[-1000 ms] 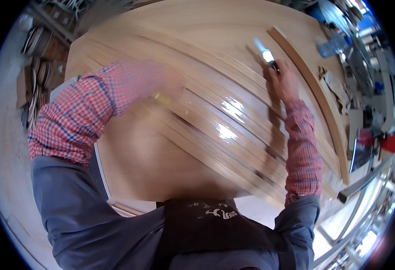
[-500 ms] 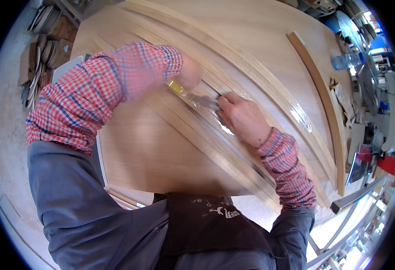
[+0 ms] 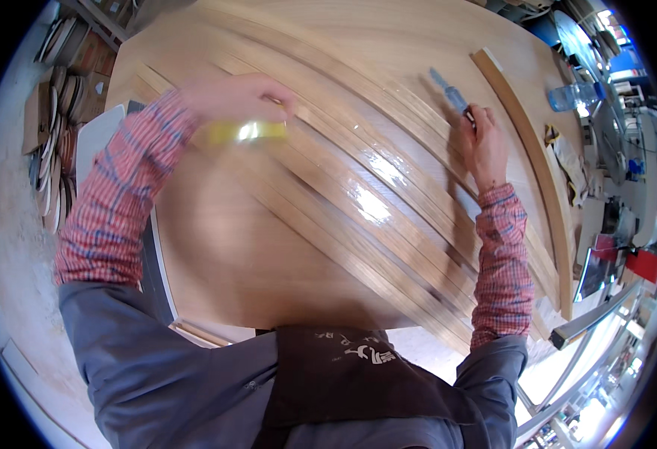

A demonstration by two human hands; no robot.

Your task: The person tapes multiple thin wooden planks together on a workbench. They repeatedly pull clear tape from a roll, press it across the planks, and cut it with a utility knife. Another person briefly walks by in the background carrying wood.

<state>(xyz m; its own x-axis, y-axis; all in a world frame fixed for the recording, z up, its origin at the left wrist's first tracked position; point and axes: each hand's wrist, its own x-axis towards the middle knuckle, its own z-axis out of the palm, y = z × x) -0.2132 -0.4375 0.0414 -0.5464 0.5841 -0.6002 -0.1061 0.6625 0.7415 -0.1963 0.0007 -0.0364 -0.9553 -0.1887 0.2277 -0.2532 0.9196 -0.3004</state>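
Note:
Long thin wooden strips [image 3: 328,239] lie slantwise across the table in several groups. Clear tape pieces [image 3: 369,203] shine on two of the middle groups. My left hand [image 3: 242,96], smeared by motion, is closed on a roll of yellowish clear tape [image 3: 247,133] above the strips' left part. On the right, my right hand [image 3: 484,146] grips what looks like a slim blue utility knife [image 3: 452,93], pointing up and away to the left. This hand is over the right-hand strips, apart from the tape pieces.
A thicker brown wooden bar [image 3: 526,142] lies along the right of the wooden table [image 3: 216,254]. Beyond it are a clear plastic bottle [image 3: 568,98] with a blue cap and a crumpled cloth-like piece [image 3: 568,168]. Cardboard boxes [image 3: 37,112] stand on the floor at left.
My hands have moved apart: the left toward the left with the tape roll, the right up and rightward with the knife. The stretched tape between them is gone; a tape piece lies on the strips.

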